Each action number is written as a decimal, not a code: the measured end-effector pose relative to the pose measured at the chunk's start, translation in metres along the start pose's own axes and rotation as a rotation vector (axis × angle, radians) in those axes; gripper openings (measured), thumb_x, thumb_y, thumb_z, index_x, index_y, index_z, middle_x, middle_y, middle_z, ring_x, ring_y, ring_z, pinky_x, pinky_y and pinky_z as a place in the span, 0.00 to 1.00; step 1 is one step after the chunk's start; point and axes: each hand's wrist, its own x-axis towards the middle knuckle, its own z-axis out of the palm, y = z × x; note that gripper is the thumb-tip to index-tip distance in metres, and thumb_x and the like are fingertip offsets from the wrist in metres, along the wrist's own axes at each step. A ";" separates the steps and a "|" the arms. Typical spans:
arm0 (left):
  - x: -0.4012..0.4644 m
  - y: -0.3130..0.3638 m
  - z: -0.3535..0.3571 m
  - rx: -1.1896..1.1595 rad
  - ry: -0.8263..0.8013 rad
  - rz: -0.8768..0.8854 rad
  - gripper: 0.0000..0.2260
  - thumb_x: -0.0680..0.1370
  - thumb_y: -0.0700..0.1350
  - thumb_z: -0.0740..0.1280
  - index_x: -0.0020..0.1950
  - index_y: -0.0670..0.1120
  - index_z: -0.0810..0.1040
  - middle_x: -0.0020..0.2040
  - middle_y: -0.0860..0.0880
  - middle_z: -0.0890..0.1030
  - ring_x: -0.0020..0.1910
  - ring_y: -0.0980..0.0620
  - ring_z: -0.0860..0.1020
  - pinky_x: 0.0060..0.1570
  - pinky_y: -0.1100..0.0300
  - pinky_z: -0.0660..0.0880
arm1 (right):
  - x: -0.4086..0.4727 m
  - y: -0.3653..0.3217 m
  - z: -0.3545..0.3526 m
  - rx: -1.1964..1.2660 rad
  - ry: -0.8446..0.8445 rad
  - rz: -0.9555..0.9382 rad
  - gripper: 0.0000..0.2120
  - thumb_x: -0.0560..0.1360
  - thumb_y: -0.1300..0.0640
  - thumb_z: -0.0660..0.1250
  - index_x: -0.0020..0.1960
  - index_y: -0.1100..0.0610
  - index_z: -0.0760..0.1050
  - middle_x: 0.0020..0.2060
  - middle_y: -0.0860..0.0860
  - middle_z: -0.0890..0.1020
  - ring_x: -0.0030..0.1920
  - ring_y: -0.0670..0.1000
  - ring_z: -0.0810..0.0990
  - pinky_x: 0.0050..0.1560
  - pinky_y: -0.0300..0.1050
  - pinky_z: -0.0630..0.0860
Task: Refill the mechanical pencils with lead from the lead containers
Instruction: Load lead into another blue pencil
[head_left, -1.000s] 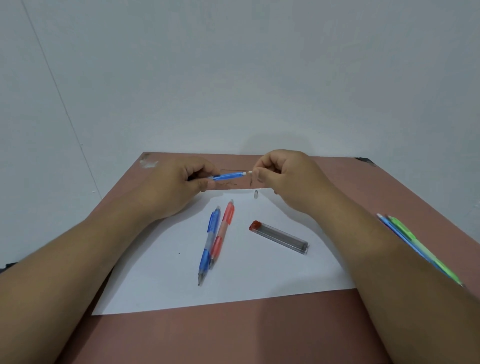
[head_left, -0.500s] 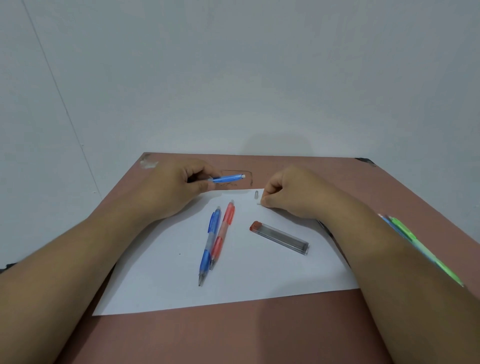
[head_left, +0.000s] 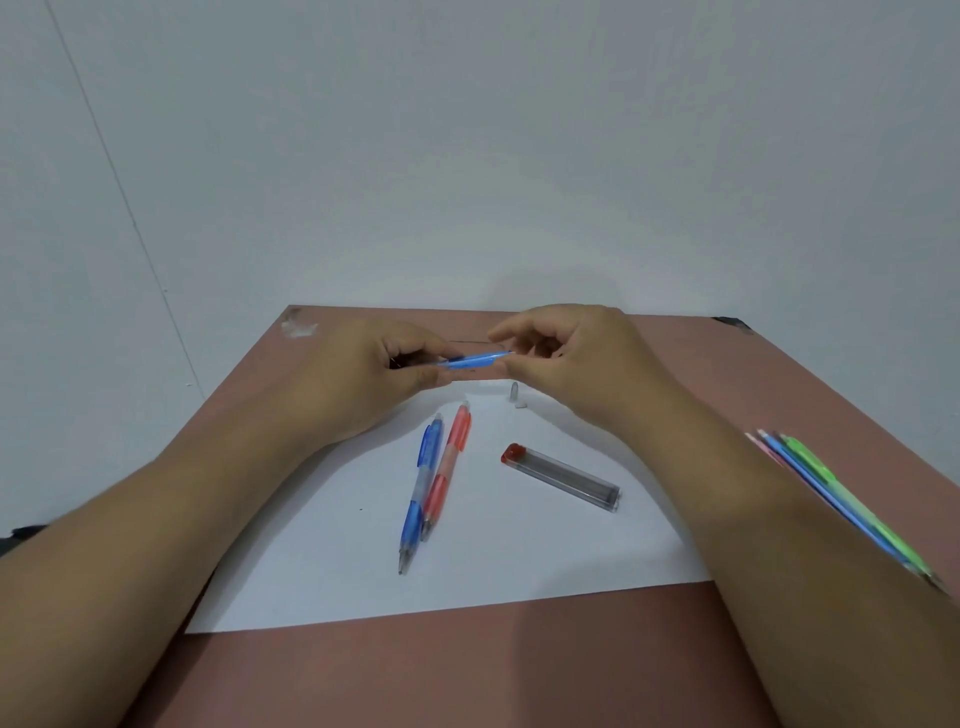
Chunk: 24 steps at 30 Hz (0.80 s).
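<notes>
Two bare forearms reach in from the lower corners of the head view, uncovered from the frame edge to the wrist, with no sleeve or cuff showing on either. The left hand (head_left: 363, 371) and the right hand (head_left: 582, 358) are bare as well, with short, rounded fingers (head_left: 506, 332) and broad backs.

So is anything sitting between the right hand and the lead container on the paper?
Nothing visible. The right hand hovers at the end of the blue pencil gripped by the left hand. The lead container lies nearer on the paper, bare paper between; two small caps lie off to the side.
</notes>
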 end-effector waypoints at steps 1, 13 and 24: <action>0.000 0.002 0.001 0.008 0.012 0.015 0.09 0.77 0.47 0.74 0.56 0.58 0.86 0.45 0.61 0.85 0.44 0.60 0.81 0.41 0.71 0.73 | 0.000 -0.001 0.001 -0.002 0.005 -0.004 0.07 0.74 0.55 0.76 0.48 0.43 0.85 0.36 0.39 0.82 0.36 0.38 0.76 0.38 0.28 0.70; 0.010 -0.014 0.008 0.059 0.036 -0.075 0.09 0.79 0.43 0.71 0.57 0.52 0.86 0.47 0.57 0.84 0.45 0.60 0.79 0.44 0.73 0.72 | 0.009 0.017 0.002 -0.038 0.124 0.176 0.08 0.78 0.58 0.69 0.41 0.52 0.83 0.42 0.48 0.84 0.38 0.47 0.77 0.34 0.32 0.70; 0.014 -0.022 0.017 0.128 -0.053 -0.147 0.10 0.79 0.43 0.71 0.55 0.56 0.86 0.44 0.67 0.79 0.44 0.66 0.78 0.49 0.66 0.77 | 0.015 0.021 0.007 -0.266 -0.064 0.253 0.07 0.81 0.56 0.68 0.51 0.56 0.84 0.50 0.53 0.85 0.49 0.51 0.81 0.45 0.39 0.73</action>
